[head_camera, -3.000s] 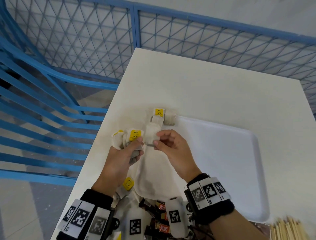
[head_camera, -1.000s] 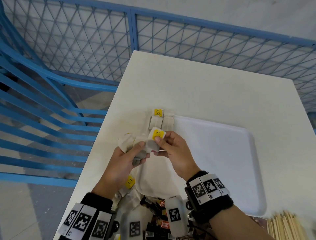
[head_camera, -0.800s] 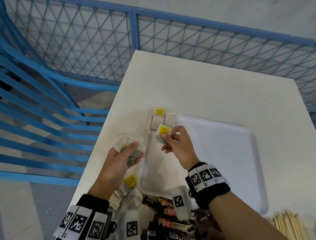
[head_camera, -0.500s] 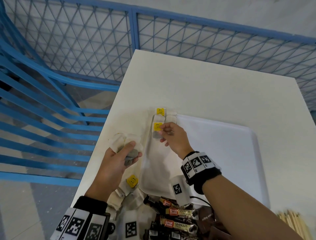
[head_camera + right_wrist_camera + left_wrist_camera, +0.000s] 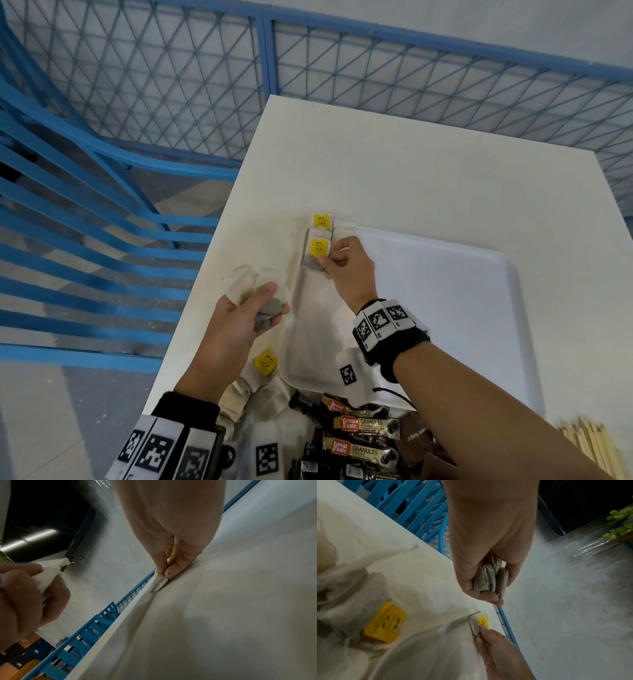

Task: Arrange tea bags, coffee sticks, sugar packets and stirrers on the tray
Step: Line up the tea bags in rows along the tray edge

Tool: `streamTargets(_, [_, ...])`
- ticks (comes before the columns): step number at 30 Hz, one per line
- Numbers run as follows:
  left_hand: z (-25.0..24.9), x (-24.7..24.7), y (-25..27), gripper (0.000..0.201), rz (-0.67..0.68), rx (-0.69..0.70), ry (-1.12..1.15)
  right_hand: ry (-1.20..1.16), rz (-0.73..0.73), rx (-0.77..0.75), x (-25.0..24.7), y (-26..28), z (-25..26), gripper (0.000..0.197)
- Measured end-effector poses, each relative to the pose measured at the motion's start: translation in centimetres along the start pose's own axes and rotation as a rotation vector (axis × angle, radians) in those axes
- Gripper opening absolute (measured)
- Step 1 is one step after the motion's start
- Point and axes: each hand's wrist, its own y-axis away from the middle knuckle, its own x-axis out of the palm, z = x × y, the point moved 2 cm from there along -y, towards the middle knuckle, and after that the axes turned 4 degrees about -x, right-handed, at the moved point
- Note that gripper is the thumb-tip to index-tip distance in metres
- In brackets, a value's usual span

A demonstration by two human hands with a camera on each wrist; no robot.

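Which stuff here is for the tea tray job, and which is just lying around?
For the job:
white tray
tea bag pinched by right hand
tea bags in left hand
coffee sticks
wooden stirrers

Just around:
blue fence
blue chair

Blue mesh fence [image 5: 205,85] behind white table [image 5: 428,178]; blue chair [image 5: 68,212] beside.

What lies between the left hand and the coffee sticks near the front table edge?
In the head view, loose tea bags, one with a yellow tag, lie between the left hand and the coffee sticks.
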Motion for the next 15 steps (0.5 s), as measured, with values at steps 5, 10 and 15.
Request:
streamTargets(5, [0.0, 0.5, -0.1, 0.007, 0.026, -0.03, 0.079, -0.016, 0.047, 0.001, 0.0, 0.1, -0.2, 0.023])
streamTargets(10, [0.0, 0.9, -0.4, 0.011, 0.063, -0.045, 0.123, 0.003, 0.082, -0.014, -0.1, -0.2, -0.1, 0.015])
streamTargets(15, [-0.1, 1.2, -0.5, 0.014, 0.107, -0.031, 0.143, 0.103, 0.083, -0.068, -0.1, -0.4, 0.0, 0.017])
